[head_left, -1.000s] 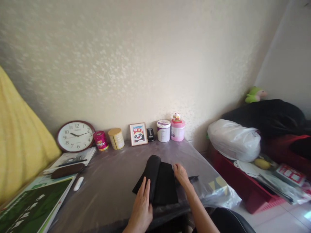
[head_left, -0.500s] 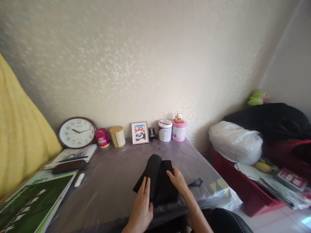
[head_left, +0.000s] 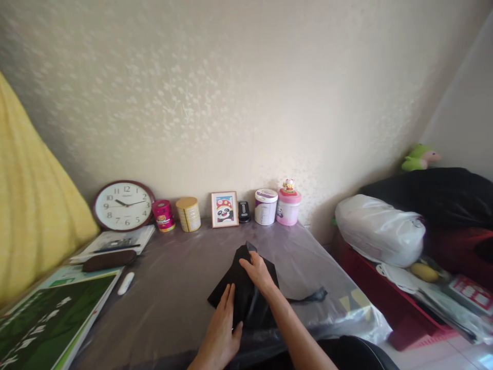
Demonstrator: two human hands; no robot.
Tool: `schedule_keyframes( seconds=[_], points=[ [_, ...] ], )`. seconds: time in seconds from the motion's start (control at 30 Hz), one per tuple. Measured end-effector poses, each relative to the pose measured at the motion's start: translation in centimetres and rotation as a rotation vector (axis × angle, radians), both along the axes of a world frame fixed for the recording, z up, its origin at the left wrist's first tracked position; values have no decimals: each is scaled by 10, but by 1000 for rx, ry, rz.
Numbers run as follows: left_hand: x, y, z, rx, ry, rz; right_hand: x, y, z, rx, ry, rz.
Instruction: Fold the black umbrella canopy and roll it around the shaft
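The black cloth (head_left: 242,295) lies folded at the near middle of the table (head_left: 169,293). The right hand (head_left: 259,271) has shifted from its right part to pinch the far end; the left hand (head_left: 221,329) rests nearer, thumb apart, grip unclear. Both now seem to work one fold.

The left hand (head_left: 220,331) lies on a folded black cloth (head_left: 242,293), its fingers straight and the thumb apart. The right hand (head_left: 259,272) rests on the cloth's far part, fingers near its tip; whether they pinch it is hard to tell. A black strap (head_left: 308,297) trails to the right across the plastic-covered counter (head_left: 169,298). Along the wall (head_left: 231,103), left to right, stand a clock (head_left: 124,206), a magenta can (head_left: 164,216), a yellow tin (head_left: 189,216), a framed panda picture (head_left: 225,209), a small black object (head_left: 244,211), a white tub (head_left: 265,209) and a pink tub (head_left: 288,210) topped by a figurine (head_left: 288,185). A green book (head_left: 57,324) lies at left.
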State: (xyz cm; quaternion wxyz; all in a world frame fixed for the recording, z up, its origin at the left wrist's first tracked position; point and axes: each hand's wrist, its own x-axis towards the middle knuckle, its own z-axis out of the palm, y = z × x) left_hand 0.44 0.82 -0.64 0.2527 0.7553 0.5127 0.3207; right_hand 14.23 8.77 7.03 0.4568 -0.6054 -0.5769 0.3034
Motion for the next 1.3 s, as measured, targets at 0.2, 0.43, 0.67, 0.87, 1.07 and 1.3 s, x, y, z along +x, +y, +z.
schedule_keyframes(
  seconds=[0.2, 0.43, 0.67, 0.87, 1.07, 1.3],
  points=[
    [-1, 0, -2, 57, 127, -8, -17, 11, 0, -158, -210, 30],
    [0, -2, 1, 48, 181, 36, -25, 11, 2, -218, -391, 65],
    [-12, -9, -12, 149, 159, 61, -27, 6, 2, -183, -468, 89],
    [-24, -17, 1, 317, 204, 152, -28, -2, 10, -201, -360, 304],
    [-8, -12, 7, 286, 326, -29, -29, -4, 14, -140, -434, 318],
    [-1, -9, -7, 213, 330, -25, -32, -13, 8, -35, -555, 331]
  ],
)
